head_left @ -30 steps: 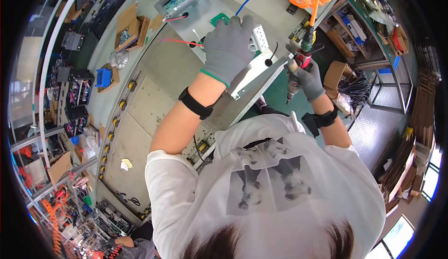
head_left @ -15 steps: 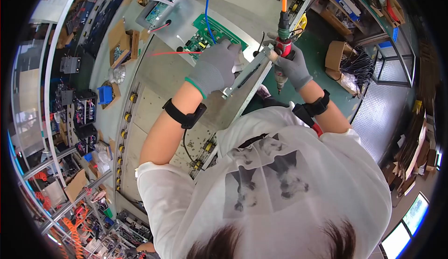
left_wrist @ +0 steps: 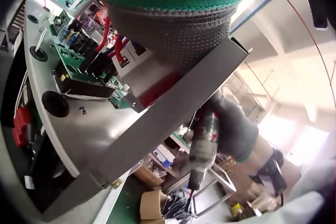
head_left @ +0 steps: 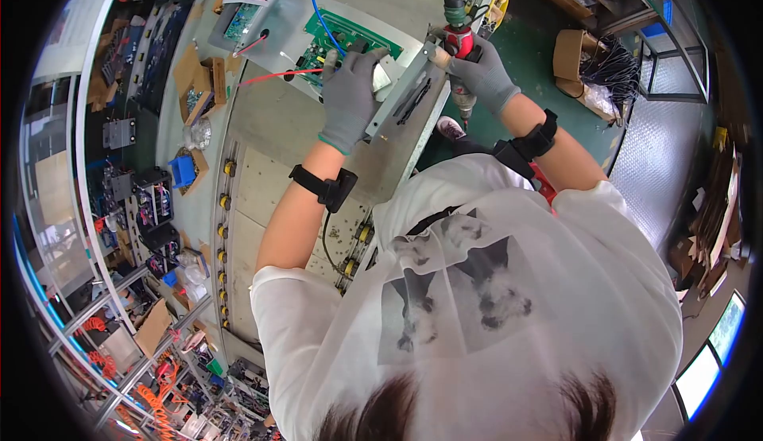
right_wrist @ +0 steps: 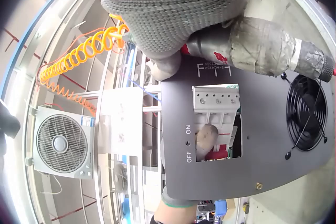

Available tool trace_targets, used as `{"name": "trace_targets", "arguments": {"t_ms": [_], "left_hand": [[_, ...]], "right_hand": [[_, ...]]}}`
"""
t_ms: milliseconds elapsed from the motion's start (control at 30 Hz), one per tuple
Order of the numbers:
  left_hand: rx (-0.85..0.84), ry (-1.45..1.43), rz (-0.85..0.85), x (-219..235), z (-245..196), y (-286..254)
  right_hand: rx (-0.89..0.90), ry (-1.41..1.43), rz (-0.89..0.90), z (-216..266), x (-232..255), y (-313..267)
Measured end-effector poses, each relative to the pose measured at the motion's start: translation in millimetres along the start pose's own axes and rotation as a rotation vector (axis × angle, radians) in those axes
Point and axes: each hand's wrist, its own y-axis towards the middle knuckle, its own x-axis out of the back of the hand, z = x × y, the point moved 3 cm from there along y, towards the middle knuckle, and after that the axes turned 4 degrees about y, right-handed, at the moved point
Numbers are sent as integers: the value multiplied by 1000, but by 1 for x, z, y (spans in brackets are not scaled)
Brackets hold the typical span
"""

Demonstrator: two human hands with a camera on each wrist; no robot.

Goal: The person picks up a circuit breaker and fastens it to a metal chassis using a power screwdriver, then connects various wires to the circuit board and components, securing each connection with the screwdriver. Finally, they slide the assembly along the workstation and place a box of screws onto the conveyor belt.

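Two gloved hands show: the left hand [head_left: 347, 99] and the right hand [head_left: 482, 75], each arm with one black wrist band. There is one driver [head_left: 458, 67], one grey panel [right_wrist: 247, 145] with one round fan grille [right_wrist: 310, 109] and one breaker [right_wrist: 215, 103], two green circuit boards [head_left: 338, 43], and one blue wire [head_left: 315, 11]. One orange coiled hose [right_wrist: 79, 64] and one white fan [right_wrist: 60, 142] show in the right wrist view.

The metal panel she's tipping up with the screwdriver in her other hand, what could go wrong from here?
The left hand alone props the tilted panel at the bench edge; it could slip or drop back onto the circuit board. A fingertip pokes through the panel's cutout and could get pinched. The right hand holds the screwdriver beside the panel, so the bit might scratch it.
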Motion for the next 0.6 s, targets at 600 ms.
{"name": "trace_targets", "arguments": {"t_ms": [600], "left_hand": [[-111,-517,323,20,13,4]], "right_hand": [[19,48,-20,2,-11,-9]]}}
